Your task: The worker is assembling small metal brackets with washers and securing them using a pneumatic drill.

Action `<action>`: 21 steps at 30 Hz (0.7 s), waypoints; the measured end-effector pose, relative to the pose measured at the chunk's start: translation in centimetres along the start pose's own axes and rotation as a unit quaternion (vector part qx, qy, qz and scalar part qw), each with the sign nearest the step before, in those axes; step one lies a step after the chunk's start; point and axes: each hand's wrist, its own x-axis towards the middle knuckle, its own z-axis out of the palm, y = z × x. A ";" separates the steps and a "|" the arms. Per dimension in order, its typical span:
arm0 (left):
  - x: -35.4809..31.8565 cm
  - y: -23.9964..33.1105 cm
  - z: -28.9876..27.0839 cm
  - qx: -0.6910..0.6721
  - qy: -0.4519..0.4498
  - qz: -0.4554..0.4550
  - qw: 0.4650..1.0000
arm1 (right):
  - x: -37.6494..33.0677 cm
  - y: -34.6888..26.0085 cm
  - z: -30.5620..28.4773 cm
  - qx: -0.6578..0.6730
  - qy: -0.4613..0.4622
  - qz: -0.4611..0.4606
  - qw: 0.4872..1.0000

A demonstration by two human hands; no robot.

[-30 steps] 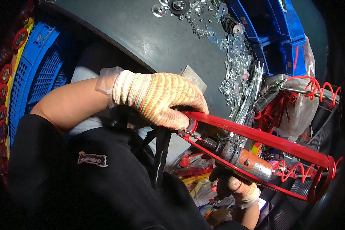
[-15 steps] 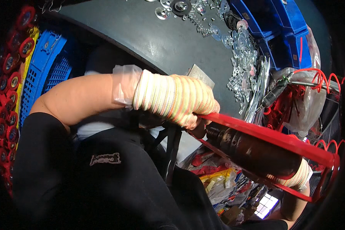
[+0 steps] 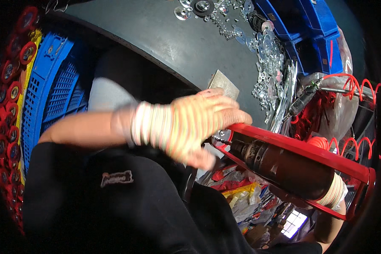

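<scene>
My left hand [image 3: 199, 120], in a striped knitted glove with bare fingertips, has its fingers spread and its thumb apart. Its fingertips rest at the near-left end of a long red metal frame [image 3: 300, 146]. Inside the frame lies a dark, cylindrical power driver [image 3: 290, 167], its bit pointing at a small round metal disc [image 3: 222, 134] in the frame's end. My right hand [image 3: 332, 192] is behind the driver's rear, gripping it; only the glove cuff and wrist show clearly, and the fingers are hidden.
A dark workbench [image 3: 165, 46] carries a flat metal plate [image 3: 224, 86] and piles of washers, springs and rods [image 3: 271, 63]. Blue bins [image 3: 309, 46] stand at the far right, near red coiled hoses [image 3: 353, 86]. Left are a blue crate [image 3: 44, 80] and red wheel-like parts [image 3: 8, 93].
My left hand has loosened from the frame's end, opening its fingers and shifting slightly. The disc and the driver's bit now show. Frame and driver have hardly moved.
</scene>
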 end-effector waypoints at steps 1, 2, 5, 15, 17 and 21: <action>0.2 1.5 1.4 0.060 0.047 -0.061 0.995 | -0.6 0.0 -0.2 -0.001 -0.003 -0.002 1.000; 0.2 1.2 2.7 0.079 0.095 -0.049 0.991 | -1.1 0.1 -0.2 -0.004 -0.007 -0.005 1.000; 0.4 0.6 3.9 0.137 0.160 -0.041 0.977 | -1.9 0.8 -0.7 -0.011 -0.033 -0.028 0.999; 0.2 4.9 -1.3 -0.217 0.016 0.047 0.975 | -2.6 21.7 -11.6 -0.285 0.403 -0.017 0.870; 0.2 6.1 -0.8 -0.497 0.115 -0.090 0.856 | 1.0 26.6 -14.2 -0.339 0.498 -0.007 0.798; -0.2 4.4 -2.8 -0.566 0.202 0.045 0.798 | 7.3 28.0 -13.4 -0.271 0.574 -0.358 0.684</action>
